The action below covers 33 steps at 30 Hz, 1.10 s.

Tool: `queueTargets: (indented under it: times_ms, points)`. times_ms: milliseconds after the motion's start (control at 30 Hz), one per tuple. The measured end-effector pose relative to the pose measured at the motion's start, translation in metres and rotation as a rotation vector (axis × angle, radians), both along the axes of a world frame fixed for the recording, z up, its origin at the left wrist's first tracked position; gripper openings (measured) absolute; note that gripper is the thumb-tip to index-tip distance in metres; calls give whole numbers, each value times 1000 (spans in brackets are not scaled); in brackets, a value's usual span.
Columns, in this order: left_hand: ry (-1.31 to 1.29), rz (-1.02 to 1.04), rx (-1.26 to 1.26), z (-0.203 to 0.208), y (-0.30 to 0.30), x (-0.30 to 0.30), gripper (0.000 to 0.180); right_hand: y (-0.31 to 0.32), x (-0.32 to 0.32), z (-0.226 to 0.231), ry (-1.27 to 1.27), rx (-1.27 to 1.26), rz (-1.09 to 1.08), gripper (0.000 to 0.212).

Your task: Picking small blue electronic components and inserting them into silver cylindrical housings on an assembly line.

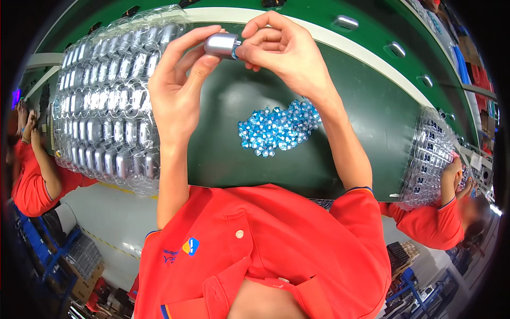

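Observation:
My left hand grips a silver, round-ended casing between thumb and fingers, at the top of the view above the green work surface. My right hand pinches at the casing's right end, its thumb and index fingertip meeting there. A small blue piece shows at that end, beside my right fingertips and partly covered by them. Below my hands lies a heap of small blue and white pieces on the dark green mat.
Stacked clear plastic trays hold rows of silver casings at the left. Several casings lie on the green strip beyond the pale rail. Another tray stands at the right. Co-workers in red shirts sit at both sides.

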<state>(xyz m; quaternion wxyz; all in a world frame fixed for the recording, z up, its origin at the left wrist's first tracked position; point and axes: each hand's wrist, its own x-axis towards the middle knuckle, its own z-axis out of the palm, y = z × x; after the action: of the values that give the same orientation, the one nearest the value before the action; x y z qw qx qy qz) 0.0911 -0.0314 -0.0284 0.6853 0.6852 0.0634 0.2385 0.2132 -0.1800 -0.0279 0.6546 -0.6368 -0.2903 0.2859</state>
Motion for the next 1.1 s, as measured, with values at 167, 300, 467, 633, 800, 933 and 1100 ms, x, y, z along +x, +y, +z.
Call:
queueTargets:
  times_ms: [167,300,467,633,800,933,1100]
  points:
    - [-68,-6,169,-3,0,5,30,-1,2,1,-86,-115,-14,21]
    - [-180,14,301,-6,-2,9,27,-4,1,5,-83,-125,-17,22]
    - [-267,35,511,-4,-8,12,26,-3,-2,-12,-156,-97,-83,24]
    - [-436,76,781,-5,-3,19,28,0,2,-16,62,188,-48,22]
    - [-458,39,861,4,-6,14,28,2,-3,-15,23,202,-94,20]
    - [-407,44,835,3,-9,11,30,-5,-7,-14,-12,147,-113,21]
    - [-392,59,777,0,-13,10,30,-7,-10,-18,62,163,-128,22]
